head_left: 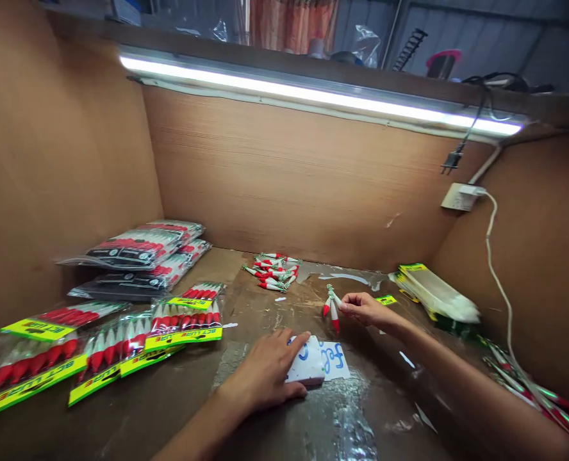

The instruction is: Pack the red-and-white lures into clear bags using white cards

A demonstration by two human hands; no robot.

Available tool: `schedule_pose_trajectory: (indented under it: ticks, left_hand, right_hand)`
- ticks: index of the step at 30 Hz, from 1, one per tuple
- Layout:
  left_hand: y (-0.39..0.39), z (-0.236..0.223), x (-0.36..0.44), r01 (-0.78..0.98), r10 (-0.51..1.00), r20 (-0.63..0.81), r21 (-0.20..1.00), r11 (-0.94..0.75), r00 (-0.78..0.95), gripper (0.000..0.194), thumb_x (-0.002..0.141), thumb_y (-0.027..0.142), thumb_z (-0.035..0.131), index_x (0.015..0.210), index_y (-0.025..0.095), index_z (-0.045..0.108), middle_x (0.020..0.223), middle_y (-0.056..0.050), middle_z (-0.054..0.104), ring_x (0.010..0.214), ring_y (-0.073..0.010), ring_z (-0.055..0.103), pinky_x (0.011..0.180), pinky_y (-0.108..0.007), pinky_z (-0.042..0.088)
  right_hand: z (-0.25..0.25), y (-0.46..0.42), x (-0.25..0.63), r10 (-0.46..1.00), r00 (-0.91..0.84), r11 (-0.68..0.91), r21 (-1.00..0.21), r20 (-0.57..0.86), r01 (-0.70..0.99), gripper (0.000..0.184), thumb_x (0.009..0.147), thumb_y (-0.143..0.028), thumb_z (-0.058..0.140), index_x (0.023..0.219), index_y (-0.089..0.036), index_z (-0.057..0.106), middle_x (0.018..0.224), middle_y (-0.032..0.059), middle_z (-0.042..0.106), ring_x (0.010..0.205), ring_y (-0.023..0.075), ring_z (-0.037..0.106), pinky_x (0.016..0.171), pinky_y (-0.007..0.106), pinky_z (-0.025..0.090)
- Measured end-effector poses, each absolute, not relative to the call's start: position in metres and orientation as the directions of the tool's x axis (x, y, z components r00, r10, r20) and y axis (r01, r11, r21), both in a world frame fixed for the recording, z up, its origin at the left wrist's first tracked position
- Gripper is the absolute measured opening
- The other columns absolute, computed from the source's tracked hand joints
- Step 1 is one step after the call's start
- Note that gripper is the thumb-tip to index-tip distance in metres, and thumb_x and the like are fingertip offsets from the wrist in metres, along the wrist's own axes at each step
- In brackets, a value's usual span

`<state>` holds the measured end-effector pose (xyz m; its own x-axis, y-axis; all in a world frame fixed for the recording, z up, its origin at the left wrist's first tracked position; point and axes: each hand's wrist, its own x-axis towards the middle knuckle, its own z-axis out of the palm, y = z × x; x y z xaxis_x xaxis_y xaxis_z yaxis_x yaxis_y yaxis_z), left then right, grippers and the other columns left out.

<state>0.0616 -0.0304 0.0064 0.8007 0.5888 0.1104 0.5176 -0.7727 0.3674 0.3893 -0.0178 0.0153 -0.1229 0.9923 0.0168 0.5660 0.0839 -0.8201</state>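
My left hand (271,366) lies over a white block (308,365) with blue writing, its thumb along the near edge and its fingers over the far side. Beside the block, partly tucked under it, is a white paper card (336,360) with blue lettering. Just beyond, my right hand (365,310) pinches red-and-white fishing lures (334,315) with green-striped ends; two show, their red tips pointing down toward the table. Farther back sits a loose pile of similar lures (272,272).
Packed lure bags (188,317) with yellow headers spread across the left, before stacked larger bags (140,246). Flat clear packets (436,294) lie right, near more lures (529,384). A white cable (492,256) hangs from a socket (459,196). Wooden walls enclose the table; a tube light (313,93) runs above.
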Motion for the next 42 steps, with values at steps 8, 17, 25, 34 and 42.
schedule_pose_trajectory:
  ticks: [8,17,25,34,42]
  left_hand:
    - [-0.030,0.010,0.064,0.491,0.573,0.080,0.430,-0.758,0.815,0.087,0.072,0.054,0.075,0.148,0.035,0.037,0.133,-0.009,0.053,0.119,-0.0330,0.054,0.101,-0.045,0.043]
    - [-0.025,0.006,0.067,0.336,0.448,0.075,0.555,-0.761,0.891,0.093,0.069,0.056,0.079,0.149,0.038,0.034,0.142,-0.005,0.049,0.127,-0.0309,0.049,0.108,-0.043,0.039]
    - [-0.028,0.009,0.076,0.354,0.440,0.065,0.496,-0.793,0.896,0.083,0.073,0.049,0.077,0.145,0.036,0.039,0.132,-0.006,0.054,0.117,-0.0289,0.055,0.100,-0.042,0.045]
    - [-0.026,0.011,0.080,0.337,0.429,0.084,0.493,-0.802,0.899,0.084,0.072,0.050,0.079,0.145,0.035,0.040,0.135,-0.006,0.054,0.120,-0.0290,0.054,0.102,-0.042,0.044]
    - [-0.020,0.008,0.078,0.303,0.423,0.158,0.484,-0.821,0.892,0.092,0.074,0.052,0.077,0.151,0.032,0.030,0.144,-0.009,0.050,0.127,-0.0306,0.051,0.107,-0.046,0.041]
  right_hand:
    - [-0.004,-0.047,0.379,0.958,0.201,0.127,-0.928,0.207,0.351,0.043,0.077,-0.056,0.069,0.092,-0.017,0.064,0.082,0.0024,0.067,0.061,0.0127,0.052,0.055,0.023,0.042]
    - [-0.001,-0.124,0.354,0.981,-0.080,-0.193,-0.869,-0.176,-0.456,0.028,0.082,-0.034,0.077,0.103,-0.018,0.069,0.082,0.0012,0.066,0.053,0.0020,0.049,0.049,0.013,0.038]
    - [-0.007,-0.141,0.353,0.872,0.288,0.260,-0.872,0.396,0.415,0.011,0.086,-0.029,0.072,0.094,-0.021,0.073,0.089,0.0048,0.072,0.082,0.0178,0.065,0.074,0.030,0.051]
    - [0.000,-0.156,0.362,0.568,-0.027,0.557,-0.359,0.823,0.749,0.031,0.086,-0.005,0.065,0.108,-0.027,0.070,0.092,0.0043,0.072,0.081,0.0178,0.066,0.071,0.032,0.053]
    - [0.012,-0.150,0.372,0.777,0.061,0.428,-0.597,0.626,0.678,0.016,0.093,-0.020,0.062,0.104,-0.026,0.072,0.095,0.0033,0.073,0.086,0.0179,0.067,0.078,0.031,0.052]
